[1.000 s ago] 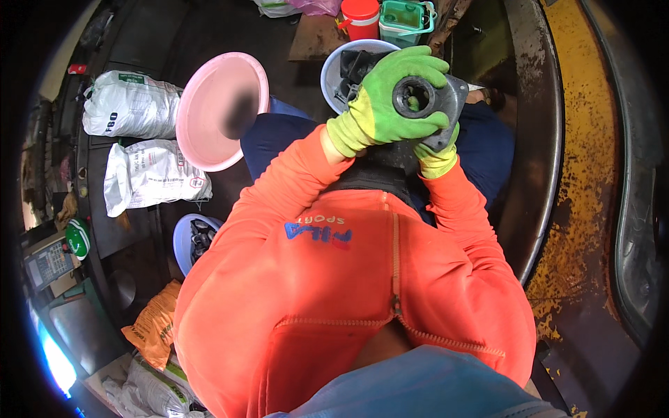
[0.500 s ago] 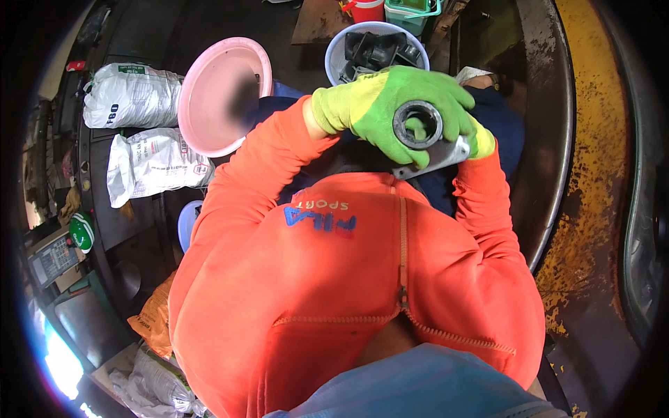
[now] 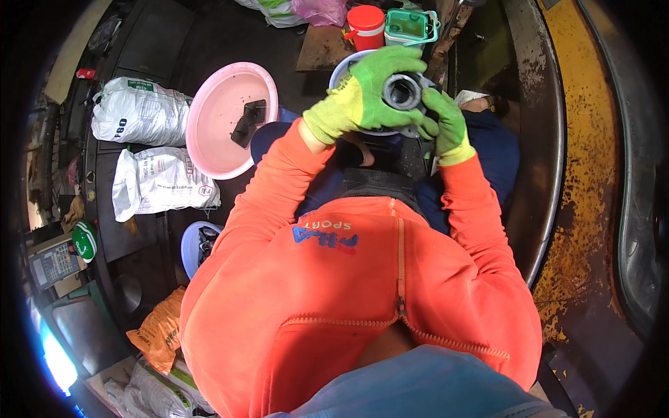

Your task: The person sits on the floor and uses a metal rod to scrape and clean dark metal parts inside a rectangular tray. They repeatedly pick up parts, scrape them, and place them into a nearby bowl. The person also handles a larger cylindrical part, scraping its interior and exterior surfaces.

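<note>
Both my hands wear green gloves with yellow cuffs and are raised together in front of my orange jacket. My left hand is closed around a short dark tubular part, whose round open end faces up. From the other side, my right hand has its bent fingers against the same part. Its underside is hidden by the gloves. Behind the hands, a pale blue basin is mostly covered. To the left, a pink basin holds a black angular part.
White printed sacks lie left of the pink basin. Beyond the hands stand a red jug and a green lidded container. Another blue basin sits by my left elbow. A dark curved metal edge runs along the right.
My hands have moved up and left with the tubular part. The grey flanged piece seen beneath it is now hidden. A dark blur at the pink basin has become a black part lying inside.
</note>
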A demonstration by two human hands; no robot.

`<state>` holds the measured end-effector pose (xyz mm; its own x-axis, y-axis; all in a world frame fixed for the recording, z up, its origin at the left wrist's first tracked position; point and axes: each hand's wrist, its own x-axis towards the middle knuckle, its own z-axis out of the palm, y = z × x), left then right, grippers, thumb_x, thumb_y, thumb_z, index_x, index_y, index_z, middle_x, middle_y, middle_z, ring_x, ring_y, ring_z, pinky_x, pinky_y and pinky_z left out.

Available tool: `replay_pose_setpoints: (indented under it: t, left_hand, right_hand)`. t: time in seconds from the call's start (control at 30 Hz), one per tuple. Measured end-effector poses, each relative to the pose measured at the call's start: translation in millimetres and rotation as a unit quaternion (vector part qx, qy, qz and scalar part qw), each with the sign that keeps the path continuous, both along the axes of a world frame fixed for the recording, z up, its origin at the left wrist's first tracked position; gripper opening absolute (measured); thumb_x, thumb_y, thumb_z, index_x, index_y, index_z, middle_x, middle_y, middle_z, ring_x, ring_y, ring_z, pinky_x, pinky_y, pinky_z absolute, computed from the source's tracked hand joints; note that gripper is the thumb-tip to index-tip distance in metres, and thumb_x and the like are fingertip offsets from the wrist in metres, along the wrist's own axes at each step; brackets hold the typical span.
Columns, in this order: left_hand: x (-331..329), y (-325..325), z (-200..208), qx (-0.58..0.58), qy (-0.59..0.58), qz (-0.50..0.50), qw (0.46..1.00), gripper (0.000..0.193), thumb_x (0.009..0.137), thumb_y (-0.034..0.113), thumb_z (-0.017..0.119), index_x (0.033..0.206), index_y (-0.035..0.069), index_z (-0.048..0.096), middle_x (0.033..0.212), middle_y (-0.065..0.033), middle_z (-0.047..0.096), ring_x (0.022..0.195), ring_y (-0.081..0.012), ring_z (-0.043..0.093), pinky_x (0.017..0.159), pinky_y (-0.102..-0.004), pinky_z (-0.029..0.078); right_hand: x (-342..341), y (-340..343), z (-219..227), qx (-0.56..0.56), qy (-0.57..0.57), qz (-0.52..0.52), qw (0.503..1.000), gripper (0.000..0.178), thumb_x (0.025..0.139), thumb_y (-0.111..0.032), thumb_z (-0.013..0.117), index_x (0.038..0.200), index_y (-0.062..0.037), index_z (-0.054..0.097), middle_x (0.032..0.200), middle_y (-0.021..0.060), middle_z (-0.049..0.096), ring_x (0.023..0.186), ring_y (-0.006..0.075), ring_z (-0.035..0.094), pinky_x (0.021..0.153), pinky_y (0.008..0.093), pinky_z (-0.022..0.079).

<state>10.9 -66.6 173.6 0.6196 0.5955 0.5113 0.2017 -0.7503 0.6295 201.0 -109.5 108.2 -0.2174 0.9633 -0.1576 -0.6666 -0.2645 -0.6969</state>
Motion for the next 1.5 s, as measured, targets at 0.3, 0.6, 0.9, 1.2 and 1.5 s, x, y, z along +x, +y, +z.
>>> replay_pose_setpoints:
  t: [0.3, 0.6, 0.9, 1.2, 1.5]
  left_hand:
    - [13.2, -30.0, -46.9, -0.644, -0.467, -0.158, 0.584, 0.077, 0.088, 0.047, 0.053, 0.148, 0.007, 0.025, 0.145, -0.0222, 0.035, 0.128, -0.0363, 0.042, 0.108, -0.0539, 0.032]
    - [-9.6, -15.2, -56.8, -0.718, -0.476, -0.108, 0.496, 0.05, 0.086, 0.024, 0.052, 0.13, 0.002, 0.048, 0.126, -0.0202, 0.054, 0.108, -0.0381, 0.056, 0.091, -0.0561, 0.047]
    - [-6.3, -11.9, -47.2, -0.721, -0.442, -0.114, 0.521, 0.048, 0.082, 0.015, 0.051, 0.126, -0.006, 0.051, 0.116, -0.0223, 0.058, 0.109, -0.0346, 0.056, 0.096, -0.049, 0.046]
    - [-6.1, -6.1, -33.4, -0.633, -0.44, -0.101, 0.628, 0.058, 0.078, 0.014, 0.049, 0.133, -0.004, 0.045, 0.127, -0.0199, 0.053, 0.113, -0.0317, 0.055, 0.098, -0.0458, 0.045]
    - [-0.4, -7.6, -26.6, -0.46, -0.443, -0.08, 0.765, 0.069, 0.07, 0.015, 0.06, 0.135, -0.001, 0.045, 0.115, -0.0172, 0.058, 0.1, -0.0244, 0.06, 0.088, -0.0347, 0.051]
  right_hand:
    - [-20.2, -0.5, -1.4, -0.028, -0.136, -0.055, 0.989, 0.038, 0.085, -0.013, 0.067, 0.12, -0.0027, 0.055, 0.097, 0.0037, 0.06, 0.063, 0.0053, 0.054, 0.048, 0.0196, 0.04]
    - [16.9, -10.7, 7.0, 0.354, -0.48, -0.06, 0.8, 0.018, 0.091, -0.009, 0.057, 0.107, -0.0031, 0.063, 0.089, 0.007, 0.064, 0.078, 0.0182, 0.062, 0.068, 0.0313, 0.049]
    - [12.0, -8.9, 5.0, 0.422, -0.557, -0.065, 0.712, 0.021, 0.085, -0.01, 0.061, 0.106, -0.0078, 0.065, 0.09, 0.0086, 0.065, 0.08, 0.0279, 0.064, 0.067, 0.0345, 0.051]
    - [3.7, -9.0, -7.2, 0.344, -0.467, -0.031, 0.814, 0.025, 0.092, -0.015, 0.059, 0.112, -0.0011, 0.063, 0.104, 0.0119, 0.067, 0.094, 0.0241, 0.065, 0.08, 0.0306, 0.051]
    - [-14.5, -16.5, -2.7, 0.221, -0.285, 0.017, 0.932, 0.027, 0.095, -0.016, 0.057, 0.116, 0.0014, 0.06, 0.085, 0.0007, 0.058, 0.071, 0.0048, 0.049, 0.06, 0.0193, 0.039]
